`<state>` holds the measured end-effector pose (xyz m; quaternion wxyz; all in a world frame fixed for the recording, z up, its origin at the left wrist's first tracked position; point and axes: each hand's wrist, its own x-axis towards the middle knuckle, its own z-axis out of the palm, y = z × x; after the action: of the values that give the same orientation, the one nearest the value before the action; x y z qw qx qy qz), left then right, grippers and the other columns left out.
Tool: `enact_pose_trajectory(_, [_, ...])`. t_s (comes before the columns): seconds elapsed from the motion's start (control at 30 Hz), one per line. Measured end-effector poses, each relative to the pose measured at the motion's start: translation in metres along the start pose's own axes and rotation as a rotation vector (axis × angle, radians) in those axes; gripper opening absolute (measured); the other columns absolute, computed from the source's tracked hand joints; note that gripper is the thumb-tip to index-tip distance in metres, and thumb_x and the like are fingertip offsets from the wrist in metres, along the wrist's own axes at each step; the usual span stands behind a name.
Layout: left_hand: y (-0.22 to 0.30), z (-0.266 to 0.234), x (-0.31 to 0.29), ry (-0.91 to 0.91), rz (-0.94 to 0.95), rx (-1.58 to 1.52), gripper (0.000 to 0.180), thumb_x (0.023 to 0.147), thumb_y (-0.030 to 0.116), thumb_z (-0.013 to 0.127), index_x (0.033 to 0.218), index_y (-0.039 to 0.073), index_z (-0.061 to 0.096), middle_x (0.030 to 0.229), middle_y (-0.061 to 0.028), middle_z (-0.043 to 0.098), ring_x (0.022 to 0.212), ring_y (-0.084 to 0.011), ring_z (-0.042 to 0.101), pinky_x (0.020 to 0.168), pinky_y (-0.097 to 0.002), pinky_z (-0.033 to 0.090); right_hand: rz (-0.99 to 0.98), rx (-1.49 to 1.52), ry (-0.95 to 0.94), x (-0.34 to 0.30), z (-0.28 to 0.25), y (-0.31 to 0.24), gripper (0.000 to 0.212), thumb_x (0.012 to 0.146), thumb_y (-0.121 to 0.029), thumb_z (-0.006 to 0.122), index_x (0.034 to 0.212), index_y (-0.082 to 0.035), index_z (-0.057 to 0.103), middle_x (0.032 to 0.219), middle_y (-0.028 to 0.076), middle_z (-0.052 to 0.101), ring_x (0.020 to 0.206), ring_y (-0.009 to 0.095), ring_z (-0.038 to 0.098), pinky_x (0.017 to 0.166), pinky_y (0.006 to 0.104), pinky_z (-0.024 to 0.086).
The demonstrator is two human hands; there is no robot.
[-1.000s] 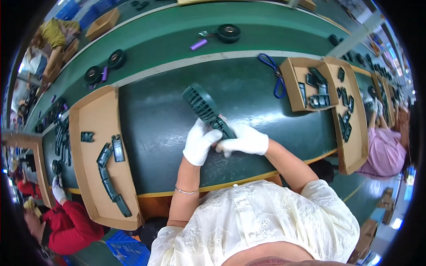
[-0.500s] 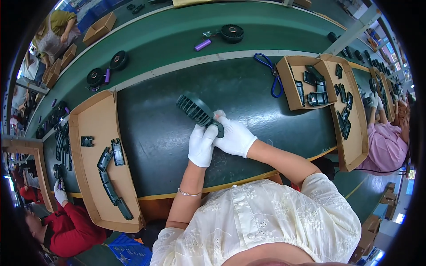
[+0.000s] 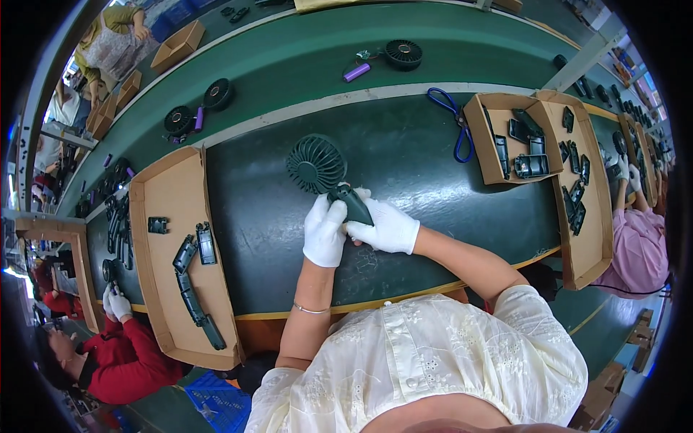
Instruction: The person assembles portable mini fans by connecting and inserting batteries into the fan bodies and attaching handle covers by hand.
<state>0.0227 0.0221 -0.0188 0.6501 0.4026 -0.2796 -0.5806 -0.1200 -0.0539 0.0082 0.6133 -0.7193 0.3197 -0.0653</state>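
Both my hands wear white gloves and hold a dark green handheld fan [image 3: 316, 164] above the bench. Its round, ribbed head points away from me, with the grille facing up. My left hand [image 3: 324, 232] is closed at the top of the handle, just below the head. Around the handle's lower part [image 3: 355, 207], my right hand [image 3: 390, 226] is closed, its thumb lying along the near side. The gloves partly hide the handle.
Dark plastic casings lie in a cardboard tray [image 3: 167, 285] at left and a cardboard box [image 3: 516, 179] at right. Blue-handled scissors [image 3: 462, 133] lie beside the box. Beyond the bench, a green belt [image 3: 303, 68] carries fan heads with purple batteries. Co-workers sit on both sides.
The fan has turned so its grille shows round and faces up, where it was edge-on before. My right hand has shifted along the handle. The whole view has moved slightly.
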Motion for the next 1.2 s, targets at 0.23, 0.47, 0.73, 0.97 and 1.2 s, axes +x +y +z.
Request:
enact_pose_trajectory(0.23, [-0.006,0.001,0.006,-0.057,-0.065,-0.339,0.049,0.102,0.029,0.052,0.139,-0.001,0.04,0.135,-0.0234,0.054,0.116,-0.0323,0.059,0.097,-0.0421,0.05,0.106,0.571,-0.318,-0.004,-0.021,0.015,0.04,0.095,-0.043,0.054,0.1,-0.004,0.061,0.071,0.008,0.067,0.043,0.014,0.056,0.037,0.025,0.042])
enact_pose_trajectory(0.47, [-0.014,-0.002,0.01,-0.191,-0.04,-0.184,0.058,0.098,0.031,0.059,0.144,0.002,0.04,0.123,-0.0126,0.057,0.115,-0.025,0.056,0.102,-0.0377,0.043,0.033,1.344,-0.606,-0.008,-0.017,0.04,0.053,0.102,-0.053,0.043,0.109,-0.003,0.061,0.075,0.01,0.069,0.047,0.015,0.06,0.039,0.0223,0.045])
enact_pose_trajectory(0.73, [-0.006,0.024,0.005,0.118,0.02,0.07,0.045,0.094,0.014,0.054,0.134,-0.004,0.044,0.129,-0.0181,0.056,0.12,-0.0308,0.057,0.1,-0.0412,0.048,0.008,0.684,-0.212,-0.003,-0.027,0.027,0.034,0.096,-0.029,0.056,0.11,0.001,0.06,0.097,0.013,0.068,0.068,0.018,0.066,0.045,0.0267,0.052])
enact_pose_trajectory(0.97, [0.003,0.037,0.009,0.051,-0.004,0.118,0.051,0.098,0.018,0.049,0.143,-0.003,0.035,0.132,-0.0236,0.056,0.113,-0.0295,0.062,0.09,-0.0324,0.053,0.051,0.654,-0.208,-0.01,-0.03,0.021,0.034,0.095,-0.032,0.058,0.104,0.0,0.062,0.079,0.011,0.065,0.051,0.017,0.063,0.04,0.0266,0.05])
enact_pose_trajectory(1.2, [0.007,0.044,0.019,0.137,0.029,0.258,0.033,0.095,0.017,0.046,0.119,-0.005,0.052,0.101,-0.024,0.068,0.098,-0.0337,0.068,0.089,-0.0407,0.054,0.035,0.584,-0.184,-0.013,-0.028,0.009,0.033,0.095,-0.034,0.057,0.099,0.0,0.059,0.068,0.01,0.065,0.046,0.016,0.061,0.039,0.0249,0.049])
